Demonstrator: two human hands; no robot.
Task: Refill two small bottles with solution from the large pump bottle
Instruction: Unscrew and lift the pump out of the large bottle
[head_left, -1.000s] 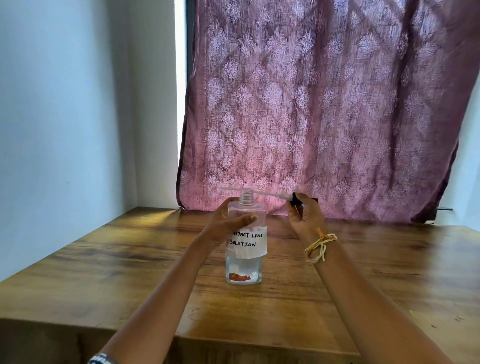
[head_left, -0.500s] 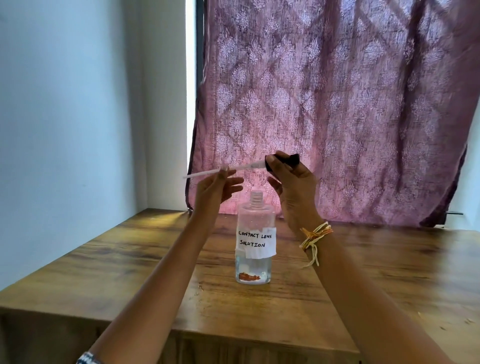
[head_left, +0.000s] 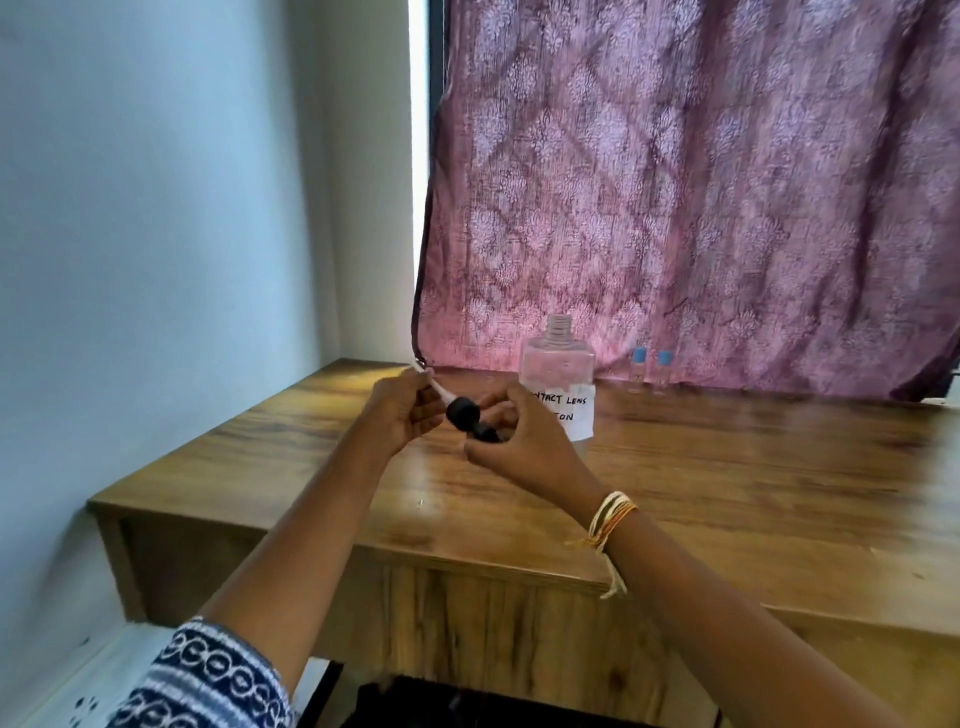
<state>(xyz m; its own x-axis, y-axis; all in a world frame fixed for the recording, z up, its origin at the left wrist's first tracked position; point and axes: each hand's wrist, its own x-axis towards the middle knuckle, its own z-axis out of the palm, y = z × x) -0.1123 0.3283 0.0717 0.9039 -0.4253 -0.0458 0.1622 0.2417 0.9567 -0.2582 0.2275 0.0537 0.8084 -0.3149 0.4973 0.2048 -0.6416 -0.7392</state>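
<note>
One table (head_left: 727, 467) is seen; on it one large bottle (head_left: 558, 364) is stood uncapped, liquid inside unclear. Two small blue-capped bottles (head_left: 638, 369) (head_left: 663, 371) are lined up at its right. One pump (head_left: 462, 413) is gripped by both the left hand (head_left: 402, 413) and right hand (head_left: 524, 441).

both arms reach forward; left hand (head_left: 402, 410) and right hand (head_left: 519, 441) curled, close together.

Navy-white patterned sleeve (head_left: 208, 680); yellow-orange thread wristband (head_left: 610, 525).
</note>
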